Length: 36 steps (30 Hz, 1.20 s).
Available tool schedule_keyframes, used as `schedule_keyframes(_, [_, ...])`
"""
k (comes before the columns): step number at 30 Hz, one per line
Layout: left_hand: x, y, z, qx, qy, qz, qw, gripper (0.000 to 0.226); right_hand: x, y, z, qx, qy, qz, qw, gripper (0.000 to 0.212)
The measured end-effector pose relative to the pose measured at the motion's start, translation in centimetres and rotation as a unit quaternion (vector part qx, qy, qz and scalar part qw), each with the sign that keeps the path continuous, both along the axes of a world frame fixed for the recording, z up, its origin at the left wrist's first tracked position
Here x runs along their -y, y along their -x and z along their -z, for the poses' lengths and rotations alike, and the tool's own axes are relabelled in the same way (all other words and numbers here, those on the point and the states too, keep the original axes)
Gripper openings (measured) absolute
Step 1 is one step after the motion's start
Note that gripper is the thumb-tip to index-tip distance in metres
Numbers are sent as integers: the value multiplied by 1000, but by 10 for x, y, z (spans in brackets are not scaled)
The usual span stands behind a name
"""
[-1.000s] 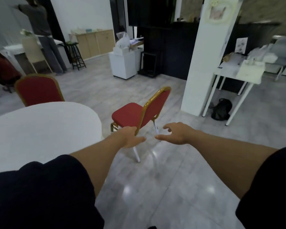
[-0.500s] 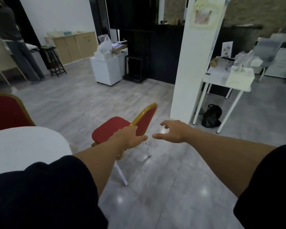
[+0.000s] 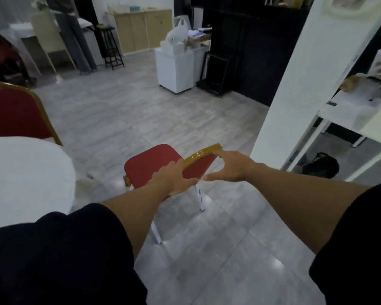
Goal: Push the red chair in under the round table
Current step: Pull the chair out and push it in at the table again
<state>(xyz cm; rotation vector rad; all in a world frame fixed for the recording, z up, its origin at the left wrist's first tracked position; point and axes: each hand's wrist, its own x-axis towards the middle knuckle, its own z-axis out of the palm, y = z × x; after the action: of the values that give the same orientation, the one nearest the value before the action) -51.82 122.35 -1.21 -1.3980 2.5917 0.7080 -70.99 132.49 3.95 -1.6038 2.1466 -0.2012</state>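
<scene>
Red chair (image 3: 150, 166), centre of frame: gold frame, white legs, seat facing the round table (image 3: 26, 172) at the left edge, clear floor between them. My left hand (image 3: 174, 179) is wrapped over the near end of the backrest's gold top rail, fingers on the seat side. My right hand (image 3: 231, 166) lies spread, fingertips touching the far end of the same rail, thumb apart. Second red chair (image 3: 13, 111), left edge, behind the table. White pillar (image 3: 306, 80), right. White cabinet (image 3: 176, 71), upper centre. Black bag (image 3: 321, 165) on the floor, right.
</scene>
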Motion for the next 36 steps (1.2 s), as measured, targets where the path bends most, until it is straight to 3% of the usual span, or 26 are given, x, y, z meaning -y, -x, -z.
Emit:
schedule_keyframes(4, [20, 26, 17, 24, -14, -33, 999, 106, 43, 31, 25, 17, -19, -51, 998, 92])
schedule_keyframes(8, [53, 44, 41, 27, -33, -57, 997, 110, 94, 53, 52, -16, -44, -94, 995, 105])
schedule_keyframes(11, [74, 53, 56, 35, -52, -68, 996, 106, 127, 63, 65, -54, -57, -131, 988, 119])
schedule_keyframes(15, [100, 59, 78, 27, -87, -105, 990, 93, 169, 76, 92, -66, -87, -178, 978, 115])
schedule_keyframes(19, [102, 61, 93, 23, -127, -129, 983, 70, 190, 80, 114, -90, -95, -229, 965, 92])
schedule_keyframes(22, [102, 66, 96, 27, -154, -146, 977, 49, 206, 82, 121, -104, -108, -273, 950, 58])
schedule_keyframes(24, [102, 66, 95, 34, -168, -145, 974, 50, 211, 84, 123, -107, -118, -288, 944, 38])
schedule_keyframes(28, [103, 69, 100, 55, -155, -169, 972, 52, 221, 93, 130, -117, -112, -342, 926, 32])
schedule_keyframes(32, [99, 77, 92, 59, -142, -208, 966, 8, 228, 100, 138, -97, -99, -376, 916, 31])
schedule_keyframes(36, [82, 98, 89, 47, -129, -255, 957, 19, 237, 114, 135, -94, -114, -421, 895, 32])
